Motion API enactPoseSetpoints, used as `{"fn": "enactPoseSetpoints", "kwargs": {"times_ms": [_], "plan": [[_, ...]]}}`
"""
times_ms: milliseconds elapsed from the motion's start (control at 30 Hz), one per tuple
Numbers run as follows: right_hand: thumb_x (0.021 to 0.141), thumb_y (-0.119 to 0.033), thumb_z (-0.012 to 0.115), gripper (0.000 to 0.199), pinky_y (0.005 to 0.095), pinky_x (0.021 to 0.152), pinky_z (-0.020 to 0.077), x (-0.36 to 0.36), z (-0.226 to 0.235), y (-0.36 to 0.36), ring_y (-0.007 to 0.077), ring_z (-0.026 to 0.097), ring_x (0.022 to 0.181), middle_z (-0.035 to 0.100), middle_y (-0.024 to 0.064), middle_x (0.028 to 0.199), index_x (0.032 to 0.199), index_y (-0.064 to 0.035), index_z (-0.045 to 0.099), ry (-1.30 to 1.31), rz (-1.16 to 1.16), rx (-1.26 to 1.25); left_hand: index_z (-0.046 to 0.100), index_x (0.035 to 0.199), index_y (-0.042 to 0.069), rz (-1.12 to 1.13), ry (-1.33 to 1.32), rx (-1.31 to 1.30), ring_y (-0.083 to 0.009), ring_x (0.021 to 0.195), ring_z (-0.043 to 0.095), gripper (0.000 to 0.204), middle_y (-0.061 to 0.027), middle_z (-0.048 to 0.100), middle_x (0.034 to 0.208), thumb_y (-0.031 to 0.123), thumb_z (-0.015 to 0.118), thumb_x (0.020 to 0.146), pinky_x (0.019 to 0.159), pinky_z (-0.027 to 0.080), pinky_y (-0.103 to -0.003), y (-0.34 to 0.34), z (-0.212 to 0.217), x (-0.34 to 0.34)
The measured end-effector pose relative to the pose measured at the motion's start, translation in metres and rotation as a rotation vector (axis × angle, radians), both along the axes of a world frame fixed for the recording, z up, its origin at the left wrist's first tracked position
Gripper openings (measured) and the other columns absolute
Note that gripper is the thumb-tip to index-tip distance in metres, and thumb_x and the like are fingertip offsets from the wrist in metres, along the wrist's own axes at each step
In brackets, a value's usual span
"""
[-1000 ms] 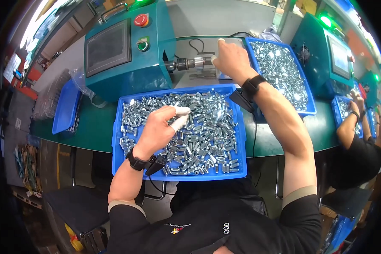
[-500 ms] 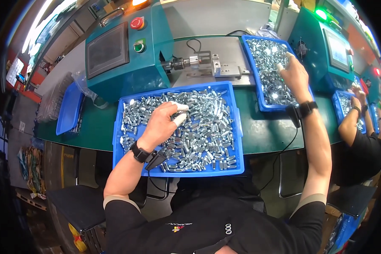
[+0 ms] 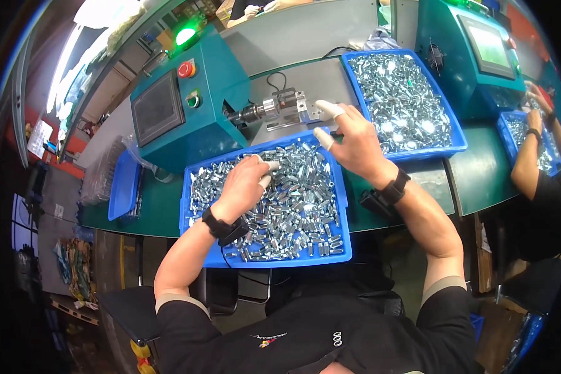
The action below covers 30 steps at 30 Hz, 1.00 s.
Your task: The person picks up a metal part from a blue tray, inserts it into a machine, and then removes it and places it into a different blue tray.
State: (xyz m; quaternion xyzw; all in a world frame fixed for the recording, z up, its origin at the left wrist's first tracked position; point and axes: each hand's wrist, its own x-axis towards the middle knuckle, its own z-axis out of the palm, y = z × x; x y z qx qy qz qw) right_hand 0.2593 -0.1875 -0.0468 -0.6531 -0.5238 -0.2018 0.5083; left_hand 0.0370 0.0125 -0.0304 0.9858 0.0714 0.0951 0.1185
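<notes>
In front of me is a blue tray (image 3: 268, 265) heaped with small shiny metal pieces (image 3: 290, 212), like long hex nuts. My left hand (image 3: 243, 184) rests over this heap, white covers on thumb and index finger. Its fingertips are drawn together; whatever lies between them is too small to make out. My right hand (image 3: 358, 143) hovers past the tray's far right corner, near the metal fixture (image 3: 305, 111). Its covered thumb and index finger are spread, with nothing visible between them. A chuck (image 3: 262, 111) sticks out of the green machine (image 3: 190, 121) toward that fixture.
A second blue tray (image 3: 458, 146) full of similar pieces stands at the right. Another green machine (image 3: 461, 56) is behind it. At the far right a co-worker's arm (image 3: 523, 168) reaches over a small tray. An upright blue tray (image 3: 126, 187) is at the left.
My right hand has left the right tray and moved left toward the fixture, its fingers spreading. My left hand stays over the heap. The near machine's lamp has turned from orange to green.
</notes>
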Motion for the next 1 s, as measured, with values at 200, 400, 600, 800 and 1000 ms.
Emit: {"fn": "enactPoseSetpoints", "kwargs": {"times_ms": [200,400,600,800,1000], "plan": [[0.093,-0.014,0.082,0.053,0.036,0.07,0.0581,0.001,-0.006,-0.011,0.0286,0.069,0.09,0.073,0.0123,0.109,0.143,-0.0073,0.066,0.072,0.008,0.028,0.073,0.114,0.004,-0.037,-0.035,-0.267,-0.0204,0.091,0.07,0.02,-0.0058,0.071,0.098,0.001,0.075,0.094,0.083,0.057,-0.034,-0.002,0.049,0.045],[0.091,-0.014,0.084,0.052,0.0391,0.076,0.0585,0.005,-0.012,-0.013,0.0315,0.069,0.092,0.073,0.0137,0.108,0.139,-0.0052,0.067,0.058,0.022,0.038,0.072,0.112,0.002,0.021,-0.154,-0.452,-0.0142,0.091,0.073,0.017,-0.0057,0.076,0.1,0.004,0.077,0.096,0.085,0.058,-0.03,0.003,0.07,0.129],[0.091,-0.018,0.082,0.047,0.0444,0.08,0.0587,0.001,-0.013,-0.011,0.0338,0.07,0.098,0.072,0.0144,0.106,0.133,-0.0019,0.068,0.035,0.028,0.039,0.072,0.112,0.001,0.024,-0.177,-0.345,-0.0146,0.091,0.073,0.016,-0.0068,0.078,0.1,0.004,0.077,0.096,0.085,0.058,-0.03,0.023,0.05,0.165],[0.087,-0.015,0.086,0.049,0.0416,0.075,0.0571,-0.003,-0.012,-0.012,0.0317,0.068,0.089,0.071,0.0106,0.099,0.132,-0.0051,0.069,0.058,0.064,0.018,0.075,0.109,0.002,0.002,-0.207,-0.179,-0.0192,0.088,0.073,0.015,-0.0086,0.076,0.099,0.004,0.079,0.094,0.082,0.058,-0.034,0.031,0.039,0.167],[0.087,-0.015,0.086,0.048,0.0413,0.073,0.0567,-0.009,-0.013,-0.011,0.0305,0.068,0.089,0.071,0.0097,0.098,0.131,-0.0051,0.069,0.05,0.088,0.013,0.077,0.108,0.004,-0.03,-0.232,-0.043,-0.026,0.09,0.071,0.015,-0.0105,0.074,0.098,0.006,0.08,0.093,0.081,0.057,-0.038,0.032,0.039,0.161]]}}
